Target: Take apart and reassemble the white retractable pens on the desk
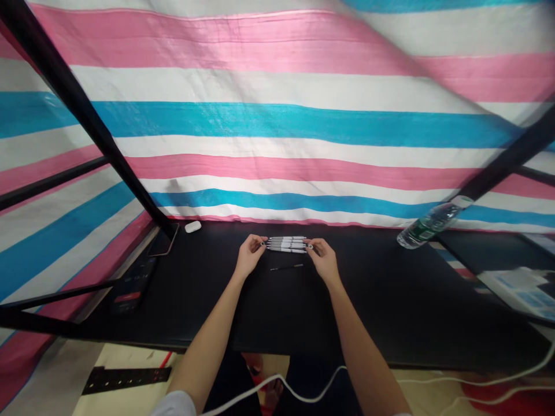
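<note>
On the black table, a row of several white and grey pens [286,244] lies side by side between my hands. My left hand [249,254] is at the left end of the row, fingers closed in a pinch. A small round dark-and-white end shows at its fingertips. At the right end, my right hand [323,257] pinches too, with a similar small round end at its fingertips. What these ends belong to is too small to tell. Just in front of the row lies a thin dark pen refill [287,267], apart from both hands.
A white earphone case [193,226] and a phone [165,240] are at the back left, with a dark flat device [133,286] nearer. A clear bottle [433,222] lies tilted at the back right. Black frame bars [104,144] and striped sheeting enclose the table [195,306]. A white cable [312,398] crosses below.
</note>
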### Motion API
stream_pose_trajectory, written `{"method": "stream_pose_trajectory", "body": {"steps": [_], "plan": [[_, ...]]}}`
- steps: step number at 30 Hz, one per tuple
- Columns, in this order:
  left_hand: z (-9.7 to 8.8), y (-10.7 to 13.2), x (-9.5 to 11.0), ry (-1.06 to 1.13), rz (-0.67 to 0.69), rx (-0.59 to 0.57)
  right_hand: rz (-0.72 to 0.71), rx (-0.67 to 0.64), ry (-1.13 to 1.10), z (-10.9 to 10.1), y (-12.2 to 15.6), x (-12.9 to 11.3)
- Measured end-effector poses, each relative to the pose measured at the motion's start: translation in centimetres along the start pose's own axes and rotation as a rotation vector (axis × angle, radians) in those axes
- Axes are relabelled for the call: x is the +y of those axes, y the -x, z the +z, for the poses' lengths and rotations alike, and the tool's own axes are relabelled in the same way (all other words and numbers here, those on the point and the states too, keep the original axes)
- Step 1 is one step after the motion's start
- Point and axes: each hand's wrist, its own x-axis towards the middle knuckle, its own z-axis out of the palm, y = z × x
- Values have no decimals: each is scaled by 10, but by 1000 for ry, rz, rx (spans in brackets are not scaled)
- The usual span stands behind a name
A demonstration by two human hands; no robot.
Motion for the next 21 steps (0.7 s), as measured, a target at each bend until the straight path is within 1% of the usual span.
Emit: {"method": "stream_pose_trajectory", "body": {"steps": [12,15,17,21], "plan": [[1,0,0,-17,35,-7,-19,-25,29,0,-1,3],[1,0,1,-2,39,4,-23,-7,45,-1,-1,4],[1,0,1,28,10,11,0,14,52,0,-1,4],[0,0,-3,172,-133,-5,65,29,-7,1,-2,5]]}}
